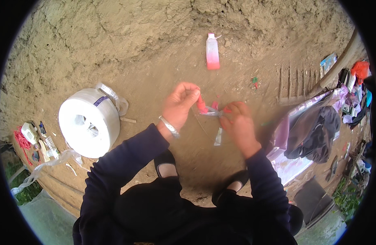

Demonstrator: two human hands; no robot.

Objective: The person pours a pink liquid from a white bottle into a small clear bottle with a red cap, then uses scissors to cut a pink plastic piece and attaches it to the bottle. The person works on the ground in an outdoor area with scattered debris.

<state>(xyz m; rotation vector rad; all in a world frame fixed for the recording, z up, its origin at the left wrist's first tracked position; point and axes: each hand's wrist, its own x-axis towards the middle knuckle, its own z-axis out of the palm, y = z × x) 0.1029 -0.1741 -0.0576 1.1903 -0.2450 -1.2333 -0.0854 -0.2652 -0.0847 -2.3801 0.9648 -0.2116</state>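
My left hand, with a silver bracelet on the wrist, pinches a small red tube-like piece that hangs downward; its material is unclear. In my right hand is a pair of scissors with red handles. Its blades point left and lie at the lower end of the red piece; whether they cut into it I cannot tell. A pink scrap shows just above the blades. Below them, a pale strip lies on the dirt floor between my feet and hands.
A large white roll of plastic ribbon stands at left. By the earthen wall lies a plastic bottle with pink contents. At right are a pronged metal fork head, dark cloth on purple-white sheeting, and assorted clutter.
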